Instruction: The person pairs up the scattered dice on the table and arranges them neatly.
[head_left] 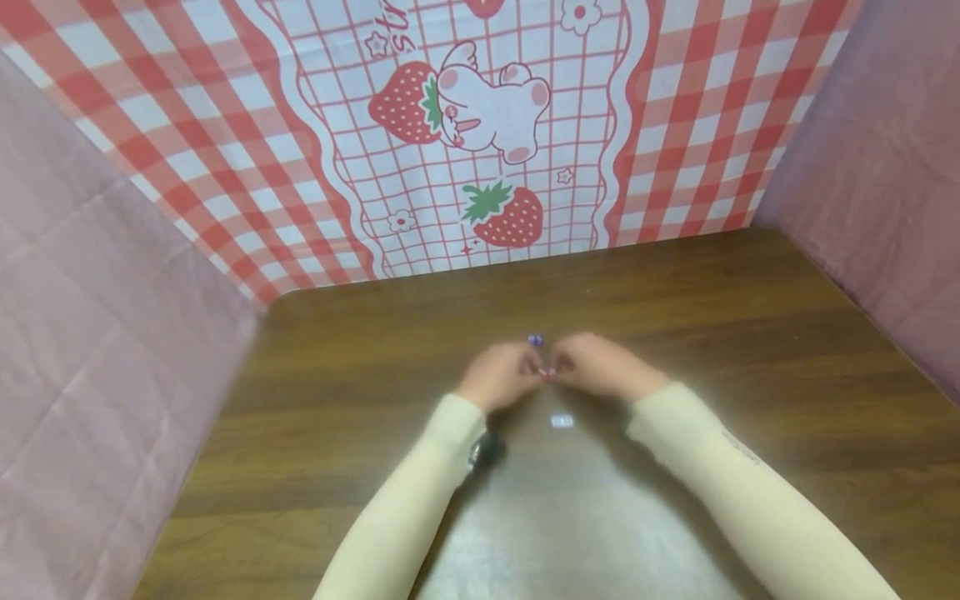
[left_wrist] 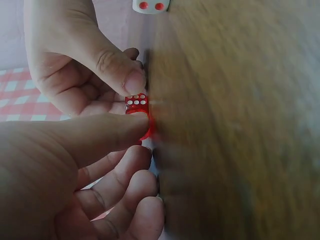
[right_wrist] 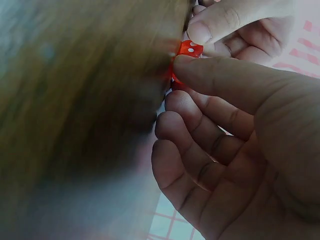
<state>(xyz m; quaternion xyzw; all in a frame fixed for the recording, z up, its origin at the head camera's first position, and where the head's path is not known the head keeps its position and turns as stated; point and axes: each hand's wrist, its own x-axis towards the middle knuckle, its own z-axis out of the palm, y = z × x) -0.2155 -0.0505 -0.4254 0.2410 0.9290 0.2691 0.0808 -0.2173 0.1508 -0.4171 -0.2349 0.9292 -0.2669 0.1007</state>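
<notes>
Close together above the table, my left hand (head_left: pixel 501 375) and right hand (head_left: pixel 606 367) pinch red translucent dice (head_left: pixel 547 373) between thumb and fingers. In the left wrist view, a red die (left_wrist: pixel 136 102) with white pips shows between the two thumbs; more red lies beneath my left thumb. The right wrist view also shows a red die (right_wrist: pixel 191 48) by the thumbs, with red partly covered by my right thumb. How many dice are held cannot be told. Just beyond the hands are small blue dice (head_left: pixel 536 340). Nearer me lie small white dice (head_left: pixel 562 422), blurred.
The brown wood-grain table (head_left: pixel 337 467) reaches back to a strawberry-print checked cloth (head_left: pixel 465 167). Pink cloth walls (head_left: pixel 90 333) stand at left and right. A white die (left_wrist: pixel 151 6) with red pips sits at the top of the left wrist view.
</notes>
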